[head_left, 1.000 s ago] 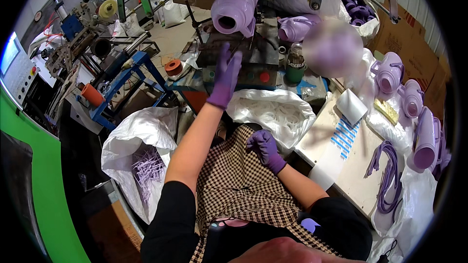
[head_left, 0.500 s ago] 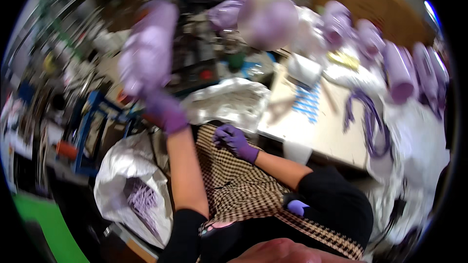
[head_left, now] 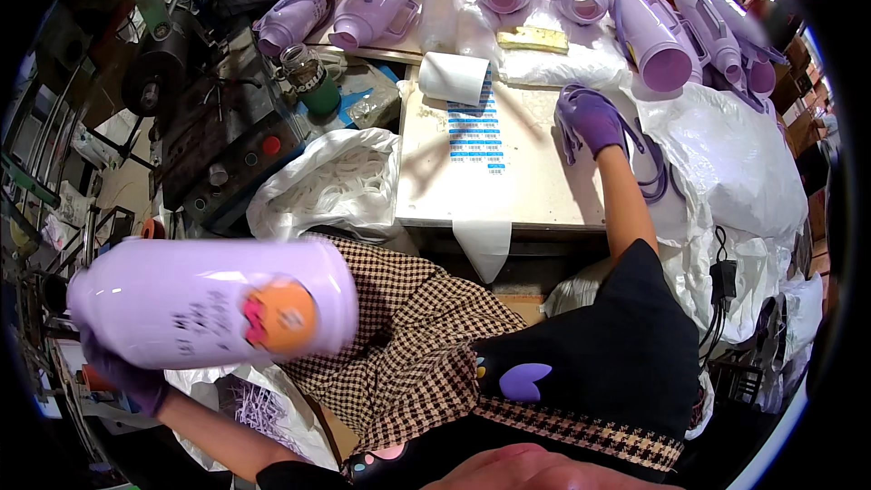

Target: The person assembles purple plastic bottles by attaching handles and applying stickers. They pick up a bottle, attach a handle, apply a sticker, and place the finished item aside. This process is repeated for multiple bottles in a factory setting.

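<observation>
A lilac flask casing (head_left: 218,263) with an orange cartoon print and dark lettering lies sideways across the lower left. My purple-gloved left hand (head_left: 127,379) is wrapped round its left end from below, with the fingertips partly hidden. At the right of the white worktable (head_left: 535,172), my gloved right hand (head_left: 592,122) has its fingers curled down over curved purple plastic handle strips (head_left: 655,183). The strips trail out to the right of that hand. Beside it to the left lies a white label roll (head_left: 454,79), with a band of blue-and-white labels (head_left: 476,141) running toward me.
Several lilac flasks (head_left: 376,0) line the table's back and right. An open white sack (head_left: 272,195) holds pale rings; another sack (head_left: 204,445) holds thin lilac strips. A dark machine (head_left: 213,150) with a red button and a jar (head_left: 310,82) stand left of the table.
My left hand has brought the casing down from the upper left to beside my lap. My right hand has gone from my lap to the purple strips. The view has turned right.
</observation>
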Tool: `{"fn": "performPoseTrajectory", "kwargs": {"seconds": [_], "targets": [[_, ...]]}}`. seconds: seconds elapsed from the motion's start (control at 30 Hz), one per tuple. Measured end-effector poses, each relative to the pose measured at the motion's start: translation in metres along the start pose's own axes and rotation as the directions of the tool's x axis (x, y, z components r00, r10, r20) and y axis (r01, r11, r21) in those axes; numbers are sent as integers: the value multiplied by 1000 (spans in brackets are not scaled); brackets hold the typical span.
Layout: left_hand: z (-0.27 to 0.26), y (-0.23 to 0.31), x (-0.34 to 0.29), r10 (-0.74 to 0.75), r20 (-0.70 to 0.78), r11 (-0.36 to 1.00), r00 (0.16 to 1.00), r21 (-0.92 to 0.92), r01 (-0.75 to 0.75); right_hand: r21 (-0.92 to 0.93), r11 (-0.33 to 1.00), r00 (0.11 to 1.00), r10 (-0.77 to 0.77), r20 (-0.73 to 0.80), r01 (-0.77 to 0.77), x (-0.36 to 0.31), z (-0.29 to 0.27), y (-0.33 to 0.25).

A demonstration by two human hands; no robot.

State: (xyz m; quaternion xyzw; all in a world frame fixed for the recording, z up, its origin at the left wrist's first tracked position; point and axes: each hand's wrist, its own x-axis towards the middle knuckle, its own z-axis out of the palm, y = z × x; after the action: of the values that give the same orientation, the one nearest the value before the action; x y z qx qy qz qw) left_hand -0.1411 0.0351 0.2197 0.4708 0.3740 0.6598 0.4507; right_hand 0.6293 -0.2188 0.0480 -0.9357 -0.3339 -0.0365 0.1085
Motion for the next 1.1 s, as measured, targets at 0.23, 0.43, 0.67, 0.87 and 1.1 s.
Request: {"fn": "performPoseTrajectory", "kwargs": {"seconds": [0.23, 0.43, 0.67, 0.87, 1.1], "targets": [[65, -147, -40, -434, 376, 895, 819, 73, 441, 248, 969, 989, 31, -145, 6, -11, 45, 19], [35, -135, -27, -488, 435, 865, 757, 130, 484, 801, 590, 971, 118, -207, 99, -24, 31, 62], [72, -116, -56, -504, 387, 842, 773, 19, 539, 574, 811, 981, 4, -196, 112, -23, 53, 74], [68, -122, -56, -396, 390, 901, 831, -8, 434, 298, 954, 999, -22, -47, 35, -20, 48, 50], [60, -141, -53, -285, 473, 944, 834, -12, 330, 776, 301, 810, 19, -586, 554, -28, 8, -20]]}}
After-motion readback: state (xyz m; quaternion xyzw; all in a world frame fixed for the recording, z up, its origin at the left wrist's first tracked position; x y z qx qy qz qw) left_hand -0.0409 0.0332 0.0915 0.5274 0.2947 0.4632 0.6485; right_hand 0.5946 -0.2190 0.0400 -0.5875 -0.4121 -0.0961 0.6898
